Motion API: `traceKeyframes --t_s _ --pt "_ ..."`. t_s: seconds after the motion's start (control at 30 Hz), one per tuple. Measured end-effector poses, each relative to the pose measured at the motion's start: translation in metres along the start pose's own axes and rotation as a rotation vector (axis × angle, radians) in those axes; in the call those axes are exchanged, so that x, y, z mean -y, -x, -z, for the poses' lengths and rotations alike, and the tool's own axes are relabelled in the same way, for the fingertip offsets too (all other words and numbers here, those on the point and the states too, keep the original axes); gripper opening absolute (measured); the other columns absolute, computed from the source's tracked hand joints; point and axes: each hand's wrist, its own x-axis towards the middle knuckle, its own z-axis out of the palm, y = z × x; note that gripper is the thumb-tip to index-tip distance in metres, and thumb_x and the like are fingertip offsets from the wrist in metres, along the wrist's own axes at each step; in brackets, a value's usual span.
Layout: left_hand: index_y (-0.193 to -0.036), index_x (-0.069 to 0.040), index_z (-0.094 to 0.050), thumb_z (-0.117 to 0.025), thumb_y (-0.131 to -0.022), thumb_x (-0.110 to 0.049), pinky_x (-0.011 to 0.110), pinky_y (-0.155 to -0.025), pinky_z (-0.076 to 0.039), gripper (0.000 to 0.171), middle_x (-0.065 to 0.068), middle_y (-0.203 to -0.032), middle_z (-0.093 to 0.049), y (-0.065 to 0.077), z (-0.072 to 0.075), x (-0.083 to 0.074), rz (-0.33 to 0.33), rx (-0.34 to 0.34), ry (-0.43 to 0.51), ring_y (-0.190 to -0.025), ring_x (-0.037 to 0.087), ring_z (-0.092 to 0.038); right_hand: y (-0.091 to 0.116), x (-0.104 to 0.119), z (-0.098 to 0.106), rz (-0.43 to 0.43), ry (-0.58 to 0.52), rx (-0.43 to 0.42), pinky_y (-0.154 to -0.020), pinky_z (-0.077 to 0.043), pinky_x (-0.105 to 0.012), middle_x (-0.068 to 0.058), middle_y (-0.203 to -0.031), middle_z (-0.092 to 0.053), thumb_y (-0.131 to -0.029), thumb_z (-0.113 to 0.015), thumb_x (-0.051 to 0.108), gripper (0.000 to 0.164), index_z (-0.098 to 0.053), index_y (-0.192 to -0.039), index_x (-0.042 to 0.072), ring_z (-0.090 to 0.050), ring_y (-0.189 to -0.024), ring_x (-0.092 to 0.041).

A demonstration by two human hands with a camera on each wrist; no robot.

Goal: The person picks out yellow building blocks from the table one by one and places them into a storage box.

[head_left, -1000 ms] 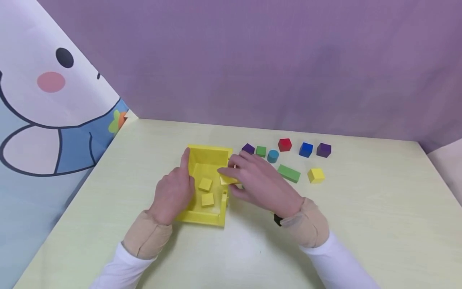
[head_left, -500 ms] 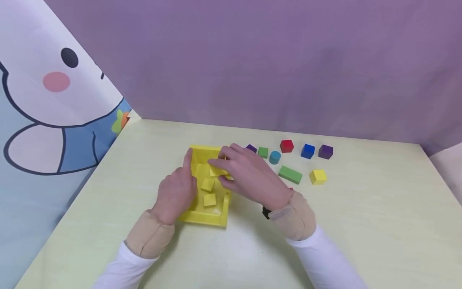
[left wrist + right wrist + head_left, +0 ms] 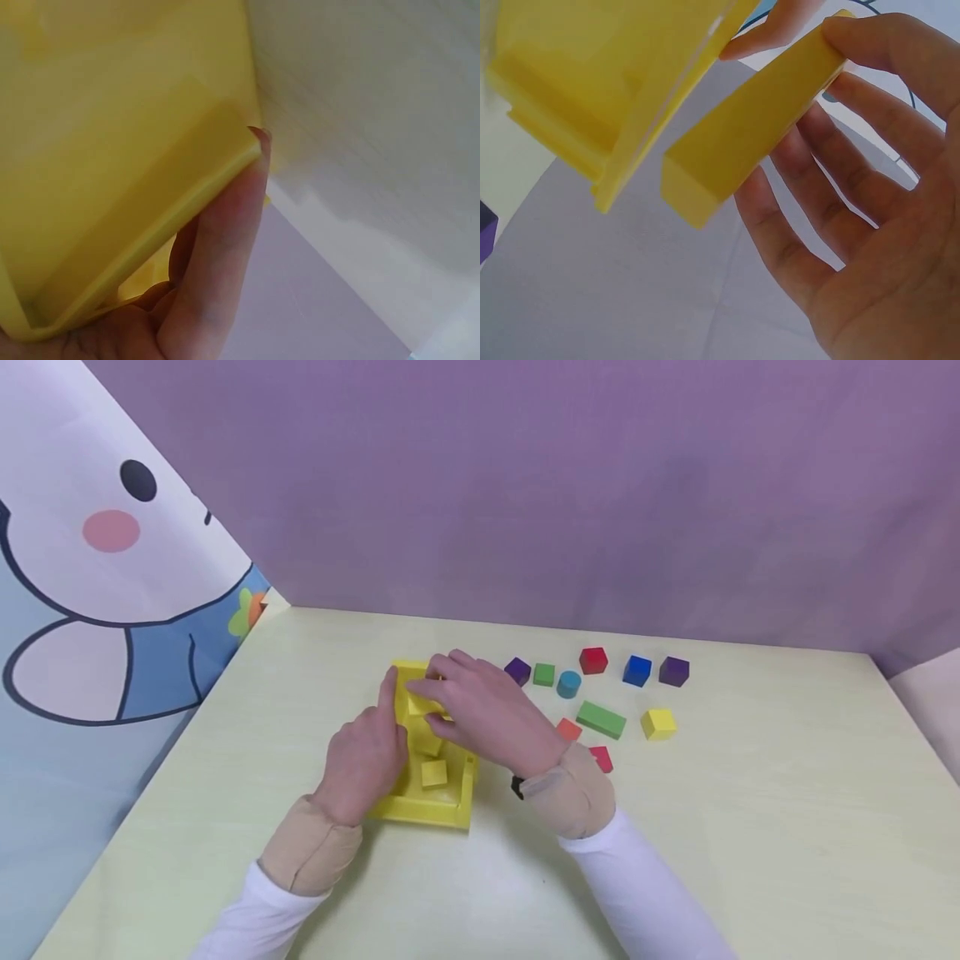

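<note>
A yellow plastic box (image 3: 420, 812) stands on the table, its inside facing up. My left hand (image 3: 360, 764) grips the box's left wall, the index finger lying along the rim up to the far corner. Over the far part of the box, my right hand (image 3: 487, 710) pinches a long yellow block (image 3: 746, 124) between thumb and fingertips. In the right wrist view the block slants beside the box wall, its square end showing. Two yellow blocks lie inside: one near block (image 3: 433, 773), and another block (image 3: 427, 745) partly covered by the right hand.
Right of the box lie a purple block (image 3: 517, 672), a green block (image 3: 543, 674), a blue cylinder (image 3: 568, 684), a red block (image 3: 593, 661), a blue cube (image 3: 637, 671), a long green block (image 3: 601, 720) and a yellow cube (image 3: 658, 724). A purple curtain (image 3: 525, 510) hangs behind.
My right hand has carried the long yellow block leftward from the box's right wall to over its far-left inside. Red pieces beside the right wrist are uncovered. The left hand keeps its grip.
</note>
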Motion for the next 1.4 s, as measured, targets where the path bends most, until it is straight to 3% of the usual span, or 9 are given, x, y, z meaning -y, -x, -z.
traceKeyframes --t_s 0.2,0.5,0.73,1.1,1.4 --pt "-0.152 -0.001 -0.023 -0.053 -0.092 -0.005 0.030 -0.038 -0.033 0.067 0.009 -0.059 -0.046 -0.001 0.000 0.001 -0.017 -0.005 0.002 -0.042 0.022 -0.040 -0.009 0.000 -0.004 -0.011 -0.035 -0.002 -0.074 -0.048 -0.021 -0.001 -0.103 -0.064 -0.090 -0.071 0.020 0.035 -0.070 -0.125 0.018 -0.054 -0.091 -0.015" --pt "-0.149 0.007 -0.026 -0.056 -0.092 -0.006 0.030 -0.038 -0.036 0.066 0.010 -0.061 -0.048 0.001 0.000 0.002 -0.041 -0.017 -0.038 -0.042 0.021 -0.042 -0.015 -0.001 -0.015 -0.004 -0.111 -0.001 -0.083 -0.049 -0.023 -0.002 -0.114 -0.063 -0.094 -0.069 0.021 0.040 -0.063 -0.133 0.018 -0.054 -0.098 -0.016" --pt "-0.150 0.002 -0.027 -0.054 -0.093 -0.007 0.032 -0.038 -0.038 0.064 0.010 -0.059 -0.047 0.000 0.001 0.001 -0.024 -0.014 -0.019 -0.041 0.022 -0.043 -0.016 -0.005 -0.021 -0.005 -0.121 -0.015 -0.084 -0.049 -0.024 -0.002 -0.114 -0.063 -0.093 -0.070 0.020 0.043 -0.062 -0.135 0.018 -0.054 -0.099 -0.016" --pt "-0.153 0.003 -0.023 -0.055 -0.093 -0.006 0.031 -0.037 -0.033 0.068 0.008 -0.055 -0.044 0.000 -0.001 0.002 -0.044 -0.054 -0.014 -0.040 0.021 -0.039 -0.023 -0.007 -0.036 -0.084 -0.088 0.052 -0.080 -0.050 -0.025 -0.004 -0.107 -0.062 -0.091 -0.073 0.020 0.040 -0.065 -0.130 0.014 -0.054 -0.096 -0.019" --pt "-0.152 0.005 -0.025 -0.057 -0.092 -0.006 0.034 -0.039 -0.036 0.069 0.010 -0.057 -0.046 0.001 -0.003 0.003 -0.054 -0.084 -0.019 -0.041 0.022 -0.040 -0.030 -0.009 -0.055 -0.124 -0.101 0.156 -0.091 -0.051 -0.029 -0.002 -0.114 -0.066 -0.090 -0.074 0.021 0.031 -0.070 -0.120 0.014 -0.058 -0.103 -0.019"
